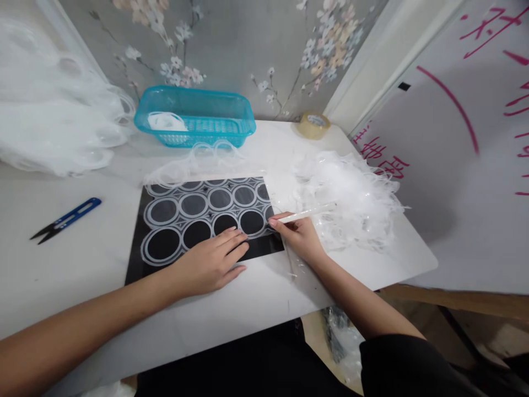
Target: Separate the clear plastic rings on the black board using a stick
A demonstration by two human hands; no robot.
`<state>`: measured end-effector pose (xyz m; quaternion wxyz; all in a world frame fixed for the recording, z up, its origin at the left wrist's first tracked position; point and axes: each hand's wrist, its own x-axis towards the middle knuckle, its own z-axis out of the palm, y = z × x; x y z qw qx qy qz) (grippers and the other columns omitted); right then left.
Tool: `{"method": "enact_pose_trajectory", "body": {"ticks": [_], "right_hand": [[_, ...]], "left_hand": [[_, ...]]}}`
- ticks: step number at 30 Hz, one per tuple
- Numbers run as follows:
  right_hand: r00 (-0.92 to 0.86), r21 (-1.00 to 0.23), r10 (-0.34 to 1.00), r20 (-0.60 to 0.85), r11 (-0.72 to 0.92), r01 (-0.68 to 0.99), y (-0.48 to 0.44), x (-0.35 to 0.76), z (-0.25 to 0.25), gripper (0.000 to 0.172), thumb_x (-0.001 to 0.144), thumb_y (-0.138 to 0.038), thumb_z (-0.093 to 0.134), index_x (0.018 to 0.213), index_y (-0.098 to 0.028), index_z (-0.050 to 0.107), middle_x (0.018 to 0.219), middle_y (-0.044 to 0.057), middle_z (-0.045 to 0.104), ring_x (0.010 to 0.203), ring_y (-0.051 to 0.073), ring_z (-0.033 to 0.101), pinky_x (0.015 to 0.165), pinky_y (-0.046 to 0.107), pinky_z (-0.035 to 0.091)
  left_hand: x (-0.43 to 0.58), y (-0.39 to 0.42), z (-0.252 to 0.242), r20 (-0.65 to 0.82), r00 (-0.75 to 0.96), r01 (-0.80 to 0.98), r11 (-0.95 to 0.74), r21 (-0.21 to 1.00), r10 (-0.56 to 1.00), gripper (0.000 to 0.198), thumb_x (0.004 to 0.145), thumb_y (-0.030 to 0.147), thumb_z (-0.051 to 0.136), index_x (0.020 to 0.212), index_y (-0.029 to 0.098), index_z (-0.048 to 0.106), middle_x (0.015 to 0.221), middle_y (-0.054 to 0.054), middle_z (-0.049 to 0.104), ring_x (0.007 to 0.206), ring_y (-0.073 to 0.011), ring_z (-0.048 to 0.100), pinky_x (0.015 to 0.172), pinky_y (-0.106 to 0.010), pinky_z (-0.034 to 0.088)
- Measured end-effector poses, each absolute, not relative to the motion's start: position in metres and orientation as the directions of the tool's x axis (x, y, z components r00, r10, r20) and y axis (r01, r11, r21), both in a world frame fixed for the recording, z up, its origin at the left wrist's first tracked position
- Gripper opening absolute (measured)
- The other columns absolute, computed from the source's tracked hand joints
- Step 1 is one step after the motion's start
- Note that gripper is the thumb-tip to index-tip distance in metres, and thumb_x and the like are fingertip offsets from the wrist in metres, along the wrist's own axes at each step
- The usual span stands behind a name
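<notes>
A black sheet (260,247) lies on the white table, covered by a clear film patterned with rows of white ring outlines (161,244). My left hand (217,259) rests palm down on the sheet's lower edge, its fingers stretched over the rings. Pinched in my right hand (295,231) is a thin white pen-like stick (308,212), whose lower end meets the right edge of the ring pattern. My fingers hide its tip. Loose white ring-shaped pieces (173,172) lie along the sheet's top edge.
Blue thread snips (68,219) lie at the left. A turquoise basket (194,138) holding some white pieces stands at the back, with a tape roll (314,125) farther right. White ring-shaped pieces are heaped at the right (351,198) and far left (53,110). A whiteboard (463,220) borders the table's right.
</notes>
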<state>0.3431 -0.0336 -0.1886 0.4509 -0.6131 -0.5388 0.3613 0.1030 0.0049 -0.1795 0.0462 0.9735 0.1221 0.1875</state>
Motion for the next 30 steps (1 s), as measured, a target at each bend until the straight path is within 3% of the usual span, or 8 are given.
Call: {"method": "enact_pose_trajectory", "body": {"ticks": [9, 14, 20, 25, 27, 30], "right_hand": [[0.266, -0.956, 0.957, 0.112, 0.031, 0.292, -0.039, 0.341, -0.179, 0.024, 0.077, -0.040, 0.067, 0.080, -0.017, 0.072, 0.078, 0.005, 0.073, 0.070, 0.018, 0.065, 0.061, 0.028, 0.051], [0.280, -0.947, 0.958, 0.054, -0.040, 0.320, -0.037, 0.346, -0.181, 0.029, 0.078, -0.044, 0.065, 0.083, -0.017, 0.072, 0.083, 0.006, 0.073, 0.067, 0.018, 0.064, 0.048, 0.024, 0.046], [0.201, -0.942, 0.975, 0.091, 0.019, 0.334, -0.035, 0.347, -0.186, 0.024, 0.078, -0.042, 0.066, 0.081, -0.019, 0.073, 0.085, 0.006, 0.074, 0.076, 0.021, 0.068, 0.058, 0.027, 0.052], [0.175, -0.932, 0.981, 0.085, 0.017, 0.361, -0.034, 0.348, -0.188, 0.022, 0.079, -0.040, 0.066, 0.081, -0.019, 0.073, 0.084, 0.005, 0.074, 0.074, 0.020, 0.068, 0.064, 0.029, 0.052], [0.180, -0.932, 0.982, 0.064, -0.006, 0.361, -0.033, 0.348, -0.186, 0.022, 0.079, -0.040, 0.066, 0.081, -0.018, 0.072, 0.082, 0.005, 0.073, 0.072, 0.020, 0.068, 0.064, 0.029, 0.052], [0.181, -0.928, 0.983, 0.027, -0.043, 0.371, -0.033, 0.348, -0.184, 0.023, 0.079, -0.040, 0.065, 0.080, -0.018, 0.072, 0.079, 0.004, 0.073, 0.068, 0.019, 0.066, 0.059, 0.028, 0.050]], "left_hand": [[0.130, 0.028, -0.172, 0.241, 0.865, 0.375, -0.886, 0.272, 0.440, 0.023, 0.095, 0.022, 0.041, 0.103, 0.012, 0.061, 0.120, -0.014, 0.055, 0.116, -0.0265, 0.052, 0.095, -0.043, 0.048], [0.143, 0.036, -0.173, 0.179, 0.862, 0.393, -0.849, 0.354, 0.473, 0.023, 0.093, 0.017, 0.039, 0.088, 0.015, 0.061, 0.124, -0.012, 0.052, 0.118, -0.0255, 0.049, 0.095, -0.043, 0.047], [0.145, 0.044, -0.174, 0.139, 0.900, 0.335, -0.860, 0.385, 0.413, 0.019, 0.092, 0.016, 0.041, 0.083, 0.015, 0.057, 0.125, -0.011, 0.051, 0.123, -0.0268, 0.046, 0.098, -0.046, 0.045], [0.142, 0.048, -0.172, 0.217, 0.928, 0.235, -0.928, 0.287, 0.303, 0.020, 0.093, 0.015, 0.040, 0.083, 0.014, 0.057, 0.124, -0.012, 0.053, 0.129, -0.0291, 0.041, 0.107, -0.052, 0.036], [0.137, 0.046, -0.169, 0.294, 0.899, 0.248, -0.930, 0.272, 0.325, 0.022, 0.095, 0.014, 0.038, 0.084, 0.014, 0.057, 0.120, -0.012, 0.055, 0.130, -0.0279, 0.042, 0.110, -0.052, 0.032], [0.130, 0.044, -0.164, 0.360, 0.831, 0.303, -0.887, 0.347, 0.424, 0.022, 0.095, 0.013, 0.037, 0.086, 0.015, 0.057, 0.116, -0.010, 0.058, 0.127, -0.0239, 0.047, 0.110, -0.048, 0.034]]}}
